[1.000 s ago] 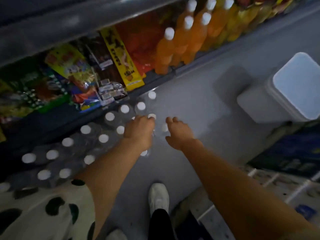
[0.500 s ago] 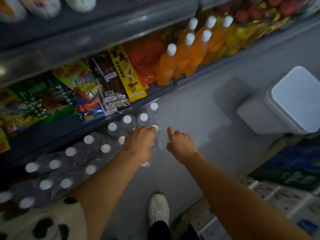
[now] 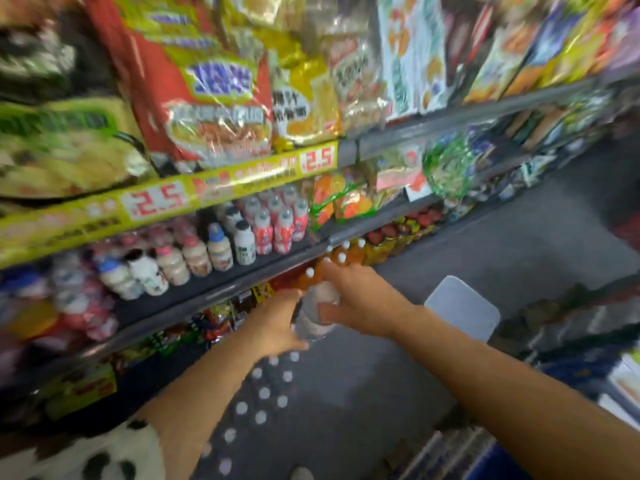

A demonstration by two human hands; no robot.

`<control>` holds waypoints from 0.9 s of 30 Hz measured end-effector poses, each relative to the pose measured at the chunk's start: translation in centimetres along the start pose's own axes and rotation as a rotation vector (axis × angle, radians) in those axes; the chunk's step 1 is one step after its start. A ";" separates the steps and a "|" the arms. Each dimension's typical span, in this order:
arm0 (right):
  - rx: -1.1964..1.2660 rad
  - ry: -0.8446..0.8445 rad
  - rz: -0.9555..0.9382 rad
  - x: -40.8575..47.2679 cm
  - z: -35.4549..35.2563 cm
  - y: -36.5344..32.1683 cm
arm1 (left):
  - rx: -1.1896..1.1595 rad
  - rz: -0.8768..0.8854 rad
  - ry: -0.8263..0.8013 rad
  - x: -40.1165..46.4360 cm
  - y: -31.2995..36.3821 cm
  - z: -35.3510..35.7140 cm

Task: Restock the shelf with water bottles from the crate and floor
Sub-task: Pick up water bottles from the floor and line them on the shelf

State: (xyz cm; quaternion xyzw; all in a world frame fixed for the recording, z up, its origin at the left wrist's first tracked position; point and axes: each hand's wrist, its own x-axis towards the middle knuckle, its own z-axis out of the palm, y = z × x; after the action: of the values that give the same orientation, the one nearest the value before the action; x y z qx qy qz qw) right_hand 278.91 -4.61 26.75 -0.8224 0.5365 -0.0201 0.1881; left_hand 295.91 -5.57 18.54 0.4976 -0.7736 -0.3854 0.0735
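Observation:
Both hands hold clear water bottles lifted off the floor, in front of the lower shelf edge. My left hand grips them from the left and below. My right hand wraps them from the right, fingers curled round the plastic. How many bottles are held is blurred. Several more white-capped water bottles stand on the grey floor beneath my arms, beside the bottom shelf.
The shelf unit runs along the left, holding small milk drink bottles, orange drink bottles and snack bags. A white stool stands on the floor to the right. Crates sit at bottom right.
My hands took hold of bottles in the floor cluster and raised them to the lower shelf height. The view swung upward, revealing the upper shelves.

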 end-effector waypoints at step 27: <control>0.038 0.548 -0.544 1.7 -42.3 -27.9 | 0.067 -0.007 0.916 -20.2 20.7 -36.0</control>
State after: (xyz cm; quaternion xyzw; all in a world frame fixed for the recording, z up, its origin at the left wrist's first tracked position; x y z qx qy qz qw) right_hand 294.17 -8.45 74.97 -0.8951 0.3288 -0.2982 0.0409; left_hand 309.05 -3.41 62.80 0.6215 -0.6716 -0.1007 0.3907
